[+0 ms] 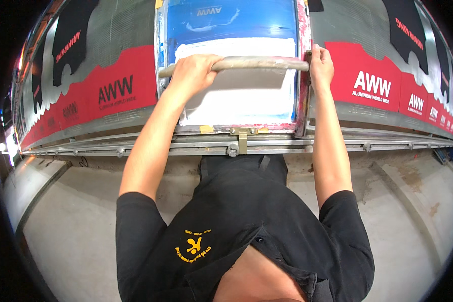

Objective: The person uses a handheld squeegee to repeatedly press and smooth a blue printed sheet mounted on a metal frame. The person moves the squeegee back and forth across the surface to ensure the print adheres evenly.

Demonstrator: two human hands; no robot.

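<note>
Bench (pixel 123 25) spans 10–2 o'clock; at 12, left hand (pixel 193 71) grasps pale bar (pixel 259 63) across screen frame (pixel 302 108); right hand (pixel 321 66) touches frame, grip unclear.

long rounded tan bar (pixel 261 63): matt, blotchy, wood or coated metal, can't tell. blue sheet (pixel 256 25) in the frame: smooth, glossy, white smears on it. white rectangular patch (pixel 236 98): flat, smooth. narrow frame (pixel 303 27): rough, crusted with red and white residue. straight silver rail (pixel 196 150): bare metal, dull sheen. brass-toned bracket (pixel 243 142): metal. red panels (pixel 355 75): matt, cloth-like. grey tabletop (pixel 121 27): slick, shiny. black shirt (pixel 226 201): matt cloth. pale grey floor (pixel 80 216): concrete-like, stained.
</note>
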